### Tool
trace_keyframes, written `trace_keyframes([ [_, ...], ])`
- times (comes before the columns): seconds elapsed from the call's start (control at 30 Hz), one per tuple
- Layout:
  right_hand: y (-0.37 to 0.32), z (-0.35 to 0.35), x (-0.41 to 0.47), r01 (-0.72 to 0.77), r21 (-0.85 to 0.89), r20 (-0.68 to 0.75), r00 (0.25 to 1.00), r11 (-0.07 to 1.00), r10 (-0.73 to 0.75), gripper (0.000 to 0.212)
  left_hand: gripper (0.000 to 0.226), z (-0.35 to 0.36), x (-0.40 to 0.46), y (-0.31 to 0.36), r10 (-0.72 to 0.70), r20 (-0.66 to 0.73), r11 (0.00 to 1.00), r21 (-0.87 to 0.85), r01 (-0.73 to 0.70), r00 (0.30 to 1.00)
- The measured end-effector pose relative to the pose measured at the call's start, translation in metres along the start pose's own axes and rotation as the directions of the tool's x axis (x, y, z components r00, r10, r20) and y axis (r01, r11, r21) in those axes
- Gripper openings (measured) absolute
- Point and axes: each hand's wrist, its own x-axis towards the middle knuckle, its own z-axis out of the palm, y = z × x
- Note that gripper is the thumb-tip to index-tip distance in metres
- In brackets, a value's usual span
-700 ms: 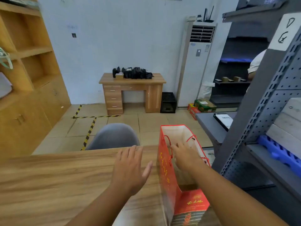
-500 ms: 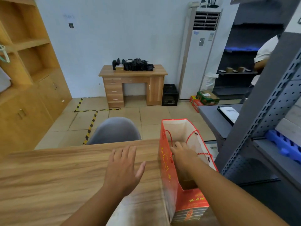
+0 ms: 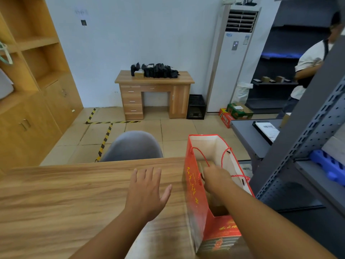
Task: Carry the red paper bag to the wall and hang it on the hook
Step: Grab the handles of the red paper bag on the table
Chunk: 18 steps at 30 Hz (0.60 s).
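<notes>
The red paper bag (image 3: 196, 191) stands upright on the right end of the wooden table (image 3: 65, 199), mouth open, red cord handles drooping inward. My right hand (image 3: 216, 179) reaches down into the bag's mouth with its fingers curled among the cords; the fingertips are hidden, so a grip cannot be confirmed. My left hand (image 3: 147, 191) hovers flat over the table just left of the bag, fingers spread and holding nothing. A small dark fitting (image 3: 84, 22) sits high on the white far wall under a paper label.
A grey chair (image 3: 132, 146) stands behind the table. A grey metal rack (image 3: 306, 131) rises close on the right. Wooden cabinets (image 3: 31, 101) line the left. A small desk (image 3: 155, 94), a black crate (image 3: 196, 107) and an air conditioner (image 3: 231, 58) stand at the far wall. A person (image 3: 308, 68) stands at far right.
My right hand has sunk a little deeper into the bag's mouth and its fingers have curled. The left hand stays spread over the table. The view tilted slightly downward.
</notes>
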Motion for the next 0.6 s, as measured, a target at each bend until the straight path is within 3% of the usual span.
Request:
trace_keyframes([
  [0.23, -0.009, -0.097, -0.015, -0.036, -0.079, -0.148, 0.989, 0.996, 0.024, 0.026, 0.070, -0.032, 0.015, 0.026, 0.077, -0.056, 0.997, 0.015, -0.077, 0.995],
  [0.47, -0.032, -0.144, -0.030, 0.059, 0.092, -0.338, 0.941, 0.994, -0.024, 0.014, 0.068, -0.067, 0.028, 0.051, 0.088, -0.163, 0.990, -0.099, -0.105, 0.983],
  [0.6, -0.055, -0.149, -0.036, 0.104, 0.159, -0.326, 0.944, 0.982, -0.047, 0.024, 0.082, -0.084, 0.027, 0.050, 0.026, -0.181, 0.991, -0.122, -0.048, 0.983],
])
